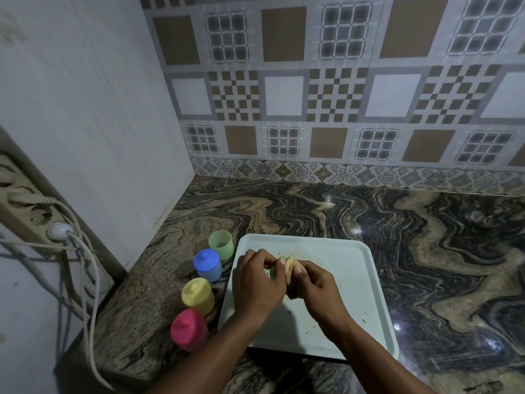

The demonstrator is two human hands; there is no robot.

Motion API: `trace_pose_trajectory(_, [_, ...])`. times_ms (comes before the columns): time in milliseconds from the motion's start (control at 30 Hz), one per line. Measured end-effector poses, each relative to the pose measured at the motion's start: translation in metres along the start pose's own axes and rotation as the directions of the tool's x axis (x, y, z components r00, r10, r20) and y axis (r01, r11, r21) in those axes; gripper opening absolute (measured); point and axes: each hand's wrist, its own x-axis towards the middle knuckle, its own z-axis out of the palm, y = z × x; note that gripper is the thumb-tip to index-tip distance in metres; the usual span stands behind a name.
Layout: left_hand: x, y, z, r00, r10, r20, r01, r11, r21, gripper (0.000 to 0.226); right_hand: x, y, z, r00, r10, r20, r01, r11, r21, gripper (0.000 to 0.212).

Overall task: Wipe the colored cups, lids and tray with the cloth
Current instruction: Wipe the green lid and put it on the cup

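Over a pale tray (355, 294) on the marbled tabletop (426, 237), left hand (257, 282) grips a green lid (273, 272); right hand (315, 288) presses a tan cloth (290, 268) against it. Four coloured cups (197, 295) stand left.

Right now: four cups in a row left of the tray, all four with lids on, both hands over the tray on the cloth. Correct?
Not quite. Head view shows only three lidded: the blue cup, yellow cup and pink cup. The green cup is open, no lid. The rest holds: four cups left of the tray, left hand and right hand over it on the cloth.
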Motion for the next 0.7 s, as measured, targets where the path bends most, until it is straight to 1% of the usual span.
trace_pose_trajectory(33, [0.007,-0.003,-0.005,0.999,-0.007,0.048,0.007,1.0,-0.002,0.021,0.001,-0.002,-0.003,0.999,-0.011,0.047,0.014,0.998,-0.056,0.028])
trace_pose_trajectory(67, [0.015,-0.005,-0.011,0.989,-0.036,0.143,0.041,0.999,-0.033,0.019,0.003,-0.005,-0.006,0.996,-0.007,0.091,0.016,0.996,-0.092,0.026])
trace_pose_trajectory(100, [0.025,-0.007,-0.016,0.955,-0.082,0.284,0.107,0.992,-0.074,0.018,0.006,-0.008,-0.008,0.992,0.013,0.124,0.0,0.995,-0.1,0.022])
trace_pose_trajectory(133, [0.035,-0.009,-0.02,0.895,-0.12,0.43,0.18,0.979,-0.1,0.019,0.008,-0.011,-0.01,0.987,0.041,0.154,-0.029,0.996,-0.083,0.016])
trace_pose_trajectory(167, [0.043,-0.009,-0.024,0.832,-0.135,0.538,0.227,0.968,-0.108,0.023,0.01,-0.013,-0.011,0.979,0.071,0.189,-0.059,0.996,-0.064,0.013])
trace_pose_trajectory(200, [0.049,-0.01,-0.028,0.784,-0.144,0.605,0.256,0.961,-0.103,0.027,0.012,-0.017,-0.011,0.971,0.087,0.222,-0.076,0.996,-0.054,0.014])
trace_pose_trajectory(233, [0.053,-0.009,-0.031,0.75,-0.154,0.643,0.282,0.954,-0.101,0.03,0.014,-0.02,-0.012,0.962,0.096,0.254,-0.083,0.995,-0.06,0.015])
trace_pose_trajectory(300, [0.058,-0.007,-0.034,0.711,-0.181,0.68,0.344,0.932,-0.111,0.033,0.017,-0.026,-0.014,0.943,0.105,0.316,-0.094,0.994,-0.048,0.019])
trace_pose_trajectory(333, [0.059,-0.006,-0.035,0.7,-0.194,0.687,0.377,0.918,-0.125,0.031,0.018,-0.028,-0.014,0.934,0.101,0.343,-0.102,0.995,-0.016,0.021])
trace_pose_trajectory(400, [0.061,-0.006,-0.034,0.696,-0.207,0.688,0.442,0.879,-0.182,0.02,0.019,-0.03,-0.016,0.926,0.089,0.366,-0.123,0.99,0.071,0.024])
trace_pose_trajectory(433, [0.062,-0.004,-0.035,0.687,-0.215,0.694,0.488,0.844,-0.222,0.014,0.018,-0.031,-0.016,0.927,0.082,0.366,-0.134,0.984,0.119,0.024])
trace_pose_trajectory(467, [0.062,-0.003,-0.035,0.664,-0.217,0.715,0.54,0.801,-0.258,0.013,0.018,-0.03,-0.017,0.928,0.078,0.363,-0.148,0.975,0.167,0.024])
trace_pose_trajectory(533, [0.061,0.001,-0.039,0.58,-0.198,0.79,0.628,0.726,-0.279,0.023,0.015,-0.028,-0.019,0.932,0.093,0.349,-0.185,0.954,0.238,0.024])
trace_pose_trajectory(600, [0.061,0.003,-0.044,0.487,-0.165,0.857,0.68,0.688,-0.254,0.038,0.014,-0.025,-0.021,0.935,0.125,0.332,-0.224,0.934,0.277,0.024])
trace_pose_trajectory(633, [0.061,0.002,-0.045,0.453,-0.141,0.88,0.697,0.671,-0.251,0.044,0.013,-0.024,-0.022,0.934,0.138,0.328,-0.24,0.925,0.294,0.023])
trace_pose_trajectory(667, [0.061,0.0,-0.046,0.433,-0.114,0.894,0.711,0.652,-0.262,0.046,0.013,-0.024,-0.022,0.933,0.149,0.327,-0.254,0.917,0.307,0.022])
trace_pose_trajectory(700, [0.061,-0.001,-0.046,0.433,-0.087,0.897,0.722,0.629,-0.288,0.043,0.013,-0.024,-0.022,0.932,0.158,0.327,-0.266,0.91,0.319,0.02])
